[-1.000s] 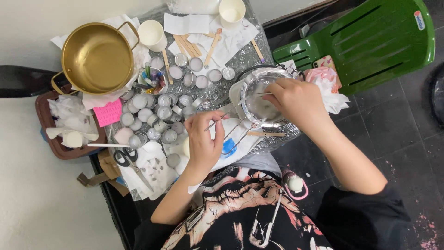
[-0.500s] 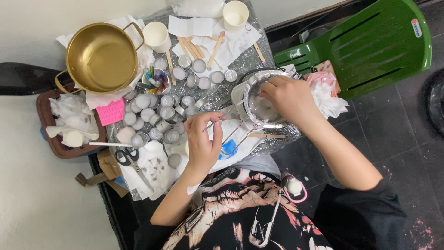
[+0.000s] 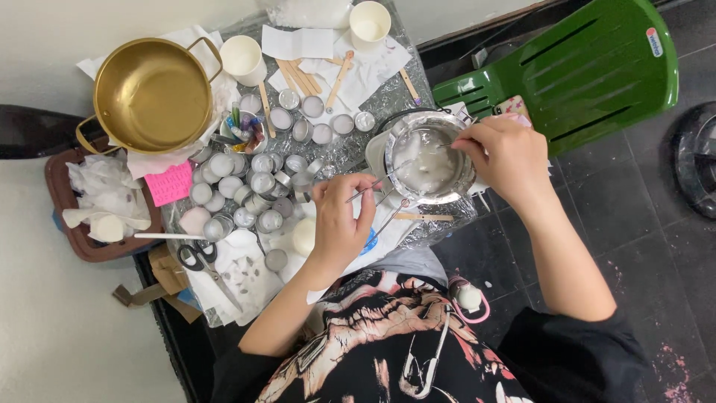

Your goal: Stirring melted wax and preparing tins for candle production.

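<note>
The small steel pot (image 3: 430, 158) sits at the right edge of my counter (image 3: 388, 93), at about two o'clock from my chest, with a film of pale wax clouding its inside. I judge it light but awkward: thin metal, slick where the wax has smeared, possibly warm, and quick to tip if pushed at the rim. Its wire handle is the safest hold; the rim suits only a pinch.

My right hand (image 3: 513, 158) is curled at the pot's three o'clock rim, fingers pinched on a thin stick or wire that reaches into the wax. My left hand (image 3: 339, 220), at seven o'clock from the pot, is closed on slim metal tongs (image 3: 373, 188) whose tips point at the rim. Those feel springy and thin, best held mid-length.

At nine to ten o'clock from the pot a crowd of small foil candle cups (image 3: 250, 183) lies packed close, flimsy things that dent easily. Beyond, at ten o'clock, stands a brass-coloured pan (image 3: 153, 93); paper cups (image 3: 242, 58) and flat wooden sticks (image 3: 302, 75) lie at eleven. Scissors (image 3: 200, 260) rest at eight o'clock.

The counter is wrapped in crinkled foil and tissue, uneven footing. A green plastic chair (image 3: 589, 67) stands at one o'clock on a dark tiled floor (image 3: 634, 216).
</note>
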